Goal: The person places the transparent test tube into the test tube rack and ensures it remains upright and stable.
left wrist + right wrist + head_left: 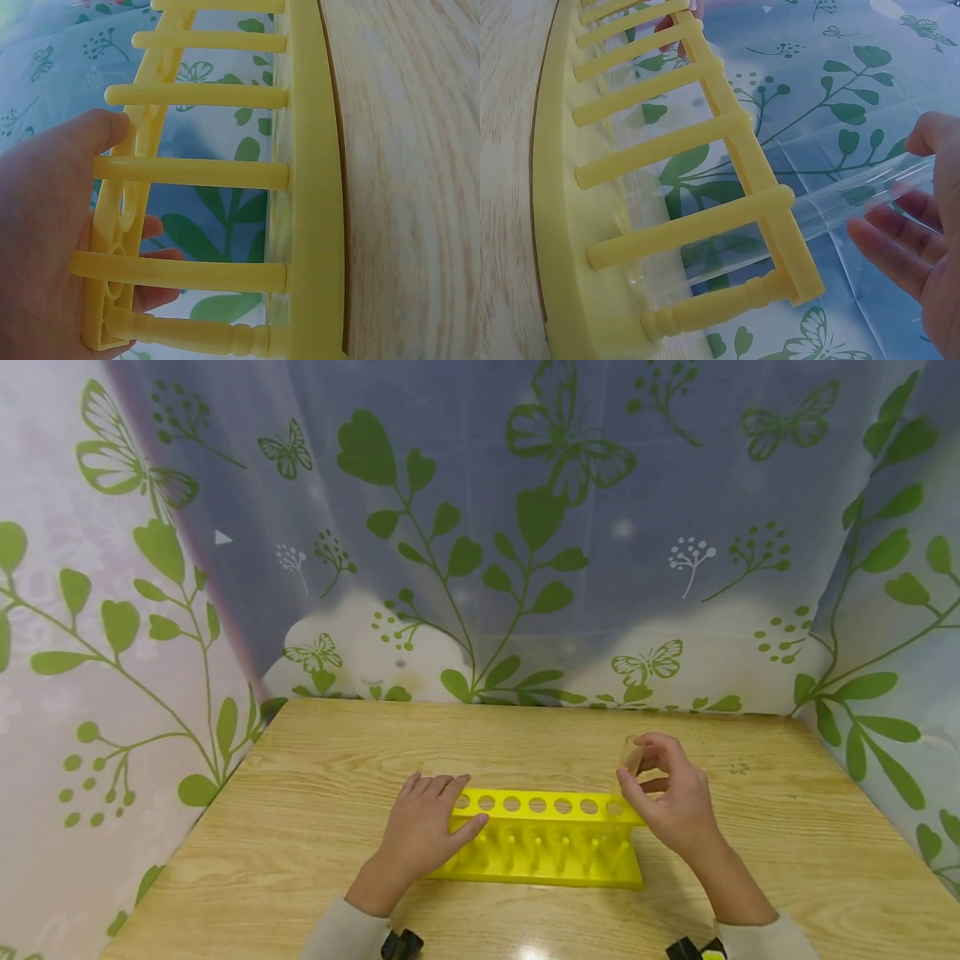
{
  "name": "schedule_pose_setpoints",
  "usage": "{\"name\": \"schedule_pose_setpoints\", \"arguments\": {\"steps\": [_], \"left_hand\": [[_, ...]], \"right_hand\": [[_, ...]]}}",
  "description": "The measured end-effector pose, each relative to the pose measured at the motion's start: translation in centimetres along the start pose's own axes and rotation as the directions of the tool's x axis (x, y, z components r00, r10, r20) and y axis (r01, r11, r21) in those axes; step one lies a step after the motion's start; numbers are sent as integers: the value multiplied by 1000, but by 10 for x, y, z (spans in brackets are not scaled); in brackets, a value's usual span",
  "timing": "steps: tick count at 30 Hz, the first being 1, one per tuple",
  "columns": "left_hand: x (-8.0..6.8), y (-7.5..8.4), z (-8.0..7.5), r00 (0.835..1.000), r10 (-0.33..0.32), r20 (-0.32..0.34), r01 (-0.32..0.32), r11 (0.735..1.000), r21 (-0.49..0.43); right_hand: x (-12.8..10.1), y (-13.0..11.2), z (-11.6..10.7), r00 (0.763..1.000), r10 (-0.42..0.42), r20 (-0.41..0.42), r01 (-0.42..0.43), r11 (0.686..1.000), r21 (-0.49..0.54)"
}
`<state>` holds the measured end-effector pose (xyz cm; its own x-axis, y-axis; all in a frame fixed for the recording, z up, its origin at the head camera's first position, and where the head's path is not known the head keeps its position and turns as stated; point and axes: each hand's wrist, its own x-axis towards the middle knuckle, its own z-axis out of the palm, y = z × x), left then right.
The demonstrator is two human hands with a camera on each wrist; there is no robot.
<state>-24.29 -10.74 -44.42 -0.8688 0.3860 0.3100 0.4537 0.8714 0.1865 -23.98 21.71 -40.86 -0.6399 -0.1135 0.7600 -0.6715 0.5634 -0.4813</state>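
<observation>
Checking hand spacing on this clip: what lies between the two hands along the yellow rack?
In the head view, only the yellow rack's top bar with its row of empty holes spans from the left hand to the right hand, which pinches a clear tube at the rightmost hole.

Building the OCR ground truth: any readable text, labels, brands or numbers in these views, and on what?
None readable in any view.
Yellow rack: plain plastic, no lettering or numbers by the holes.
Clear tube pinched by the right hand: no scale marks or label visible.
Curtain: only printed leaves and butterflies, no words.
Wooden table: bare grain; small dark specks at far right are too small to tell.
Left hand rests on the rack's end.
</observation>
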Motion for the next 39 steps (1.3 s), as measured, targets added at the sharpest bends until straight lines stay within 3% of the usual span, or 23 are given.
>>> {"name": "schedule_pose_setpoints", "arguments": {"steps": [32,39], "left_hand": [[4,2,1,1000,19,-22,-19,1000,-5],[5,0,0,999,24,-29,-24,1000,-8]], "right_hand": [[0,5,-1,999,4,34,-5,1000,3],[2,5,0,989,105,107,-102,994,-34]]}}
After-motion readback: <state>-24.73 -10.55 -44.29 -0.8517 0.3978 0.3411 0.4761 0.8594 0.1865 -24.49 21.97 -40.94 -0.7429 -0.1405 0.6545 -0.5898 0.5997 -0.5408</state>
